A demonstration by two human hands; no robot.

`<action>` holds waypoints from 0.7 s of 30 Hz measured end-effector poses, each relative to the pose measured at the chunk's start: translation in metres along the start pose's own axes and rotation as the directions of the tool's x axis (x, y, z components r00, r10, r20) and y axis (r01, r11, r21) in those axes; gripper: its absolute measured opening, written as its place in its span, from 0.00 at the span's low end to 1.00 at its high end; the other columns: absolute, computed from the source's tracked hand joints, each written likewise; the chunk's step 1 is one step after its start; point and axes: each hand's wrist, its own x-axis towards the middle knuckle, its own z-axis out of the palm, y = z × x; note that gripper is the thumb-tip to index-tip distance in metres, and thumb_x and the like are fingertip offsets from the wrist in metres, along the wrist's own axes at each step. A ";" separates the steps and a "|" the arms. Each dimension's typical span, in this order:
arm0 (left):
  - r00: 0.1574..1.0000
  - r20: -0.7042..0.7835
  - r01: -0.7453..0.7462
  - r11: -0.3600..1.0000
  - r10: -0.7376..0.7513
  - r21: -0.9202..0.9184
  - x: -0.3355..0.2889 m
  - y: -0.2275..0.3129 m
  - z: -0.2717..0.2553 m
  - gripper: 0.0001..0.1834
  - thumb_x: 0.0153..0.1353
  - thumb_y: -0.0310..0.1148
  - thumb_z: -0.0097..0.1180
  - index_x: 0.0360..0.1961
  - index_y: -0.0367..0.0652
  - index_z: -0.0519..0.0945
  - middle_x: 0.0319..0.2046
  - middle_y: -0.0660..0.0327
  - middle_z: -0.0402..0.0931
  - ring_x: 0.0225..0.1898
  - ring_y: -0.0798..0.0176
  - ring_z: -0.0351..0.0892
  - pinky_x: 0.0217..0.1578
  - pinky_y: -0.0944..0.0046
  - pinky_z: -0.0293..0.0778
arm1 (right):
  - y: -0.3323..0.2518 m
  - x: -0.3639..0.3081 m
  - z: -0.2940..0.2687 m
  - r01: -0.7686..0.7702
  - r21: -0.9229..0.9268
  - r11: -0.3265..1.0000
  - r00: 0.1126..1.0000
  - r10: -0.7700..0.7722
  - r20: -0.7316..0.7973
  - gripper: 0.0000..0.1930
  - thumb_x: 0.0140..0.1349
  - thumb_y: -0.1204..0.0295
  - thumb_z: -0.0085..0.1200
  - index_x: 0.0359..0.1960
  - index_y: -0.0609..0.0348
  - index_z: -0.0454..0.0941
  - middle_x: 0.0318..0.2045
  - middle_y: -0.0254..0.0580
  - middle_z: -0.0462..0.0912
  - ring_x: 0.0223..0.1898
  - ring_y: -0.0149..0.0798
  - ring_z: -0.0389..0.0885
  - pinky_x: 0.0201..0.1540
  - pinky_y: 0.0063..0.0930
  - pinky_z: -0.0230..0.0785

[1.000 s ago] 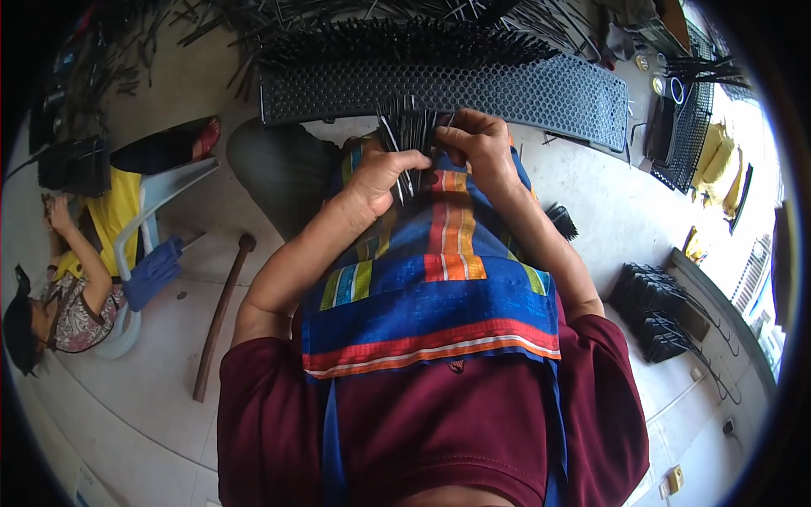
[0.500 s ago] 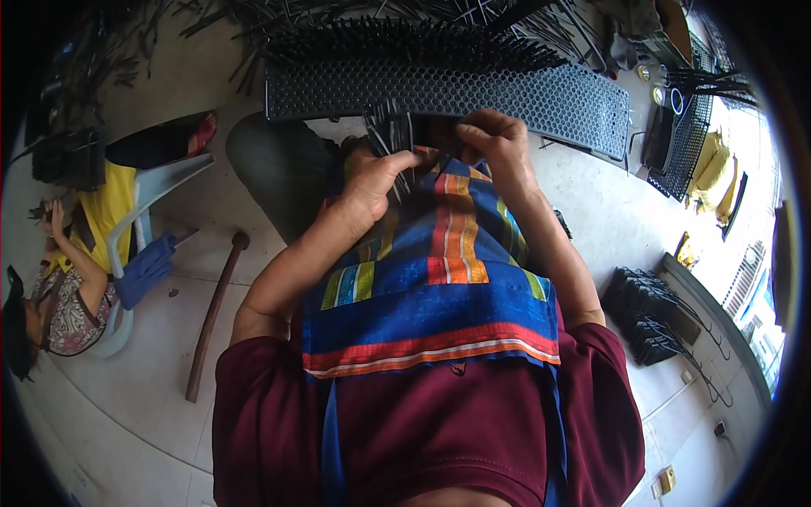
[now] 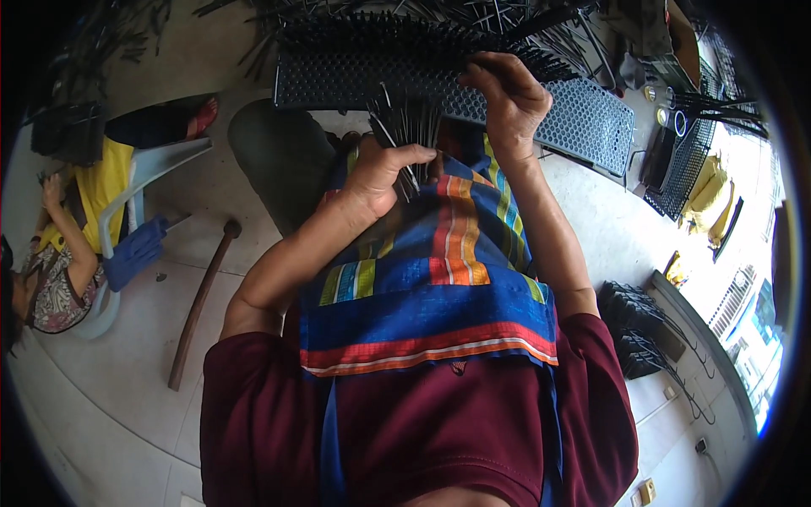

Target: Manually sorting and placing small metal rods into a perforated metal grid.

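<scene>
My left hand [image 3: 382, 175] is closed around a fanned bundle of thin dark strips [image 3: 407, 125], its thumb laid across them above my lap. Over the perforated panel [image 3: 585, 120], my right hand [image 3: 517, 106] is raised with its fingers drawn together in a pinch. What lies between those fingertips, if anything, is too small or dark to make out. Many slender black pieces [image 3: 397, 40] stand packed along the panel's far side, just left of my right fingertips. Nearer me, the panel's round holes show bare.
Loose dark strips [image 3: 135, 38] litter the floor at the far left. A long-handled wooden tool [image 3: 203, 304] lies left of me. Beyond it a person in a patterned top [image 3: 63, 296] sits by a pale chair [image 3: 165, 169]. Black hooked racks [image 3: 642, 329] rest at right.
My right hand has moved up and away from beside the bundle to over the panel. The strips in my left hand are fanned wider. The view has shifted slightly.
</scene>
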 end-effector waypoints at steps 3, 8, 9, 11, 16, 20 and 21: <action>0.992 -0.012 -0.124 0.990 0.123 -0.071 0.003 0.001 0.003 0.10 0.48 0.19 0.58 0.34 0.30 0.80 0.30 0.52 0.81 0.28 0.60 0.81 0.31 0.62 0.78 | 0.006 0.000 0.001 0.018 0.011 1.000 1.000 -0.018 -0.023 0.07 0.57 0.84 0.55 0.37 0.68 0.79 0.30 0.41 0.83 0.29 0.32 0.83 0.35 0.23 0.78; 0.990 -0.122 -0.070 0.997 0.071 0.014 0.001 -0.002 0.004 0.12 0.46 0.17 0.57 0.35 0.34 0.80 0.28 0.55 0.81 0.28 0.61 0.81 0.33 0.63 0.78 | 0.004 -0.003 0.002 -0.028 0.100 0.995 0.996 0.036 -0.075 0.07 0.57 0.84 0.55 0.37 0.68 0.79 0.30 0.43 0.83 0.30 0.34 0.84 0.35 0.24 0.78; 0.990 -0.122 -0.072 0.997 0.073 0.012 0.002 -0.003 0.004 0.12 0.46 0.17 0.57 0.35 0.34 0.80 0.28 0.55 0.81 0.28 0.61 0.81 0.33 0.63 0.78 | 0.005 -0.004 0.002 -0.030 0.090 0.996 0.997 0.036 -0.071 0.07 0.57 0.84 0.55 0.38 0.68 0.79 0.30 0.43 0.83 0.30 0.34 0.84 0.35 0.24 0.78; 0.985 -0.140 -0.112 0.992 0.103 -0.053 0.004 -0.004 0.003 0.13 0.45 0.17 0.58 0.36 0.35 0.80 0.29 0.56 0.81 0.30 0.62 0.81 0.34 0.64 0.78 | 0.006 -0.003 0.003 -0.030 0.079 0.996 0.997 0.035 -0.064 0.07 0.57 0.84 0.55 0.38 0.69 0.79 0.30 0.43 0.83 0.30 0.34 0.84 0.35 0.24 0.78; 0.995 -0.097 -0.012 1.000 0.011 -0.004 0.002 -0.003 -0.003 0.15 0.44 0.17 0.58 0.37 0.37 0.80 0.31 0.58 0.81 0.33 0.63 0.81 0.38 0.65 0.77 | 0.007 -0.001 0.004 0.029 0.013 0.999 0.999 -0.028 -0.038 0.07 0.57 0.85 0.54 0.37 0.69 0.79 0.30 0.43 0.83 0.29 0.34 0.84 0.35 0.24 0.78; 0.979 -0.128 -0.153 0.986 0.161 0.068 0.000 -0.004 0.002 0.16 0.44 0.17 0.58 0.37 0.37 0.79 0.31 0.59 0.82 0.33 0.64 0.81 0.39 0.64 0.77 | 0.005 -0.001 0.005 -0.004 -0.006 1.000 0.999 0.004 -0.042 0.07 0.57 0.85 0.53 0.37 0.69 0.79 0.29 0.43 0.83 0.30 0.33 0.84 0.36 0.23 0.78; 0.978 -0.129 -0.154 0.986 0.161 0.068 0.000 -0.004 0.002 0.16 0.44 0.17 0.58 0.37 0.37 0.79 0.31 0.59 0.82 0.33 0.64 0.81 0.39 0.64 0.77 | 0.005 -0.002 0.006 0.019 -0.006 1.000 0.999 -0.019 -0.034 0.07 0.57 0.86 0.53 0.37 0.69 0.79 0.29 0.42 0.83 0.30 0.33 0.83 0.36 0.22 0.78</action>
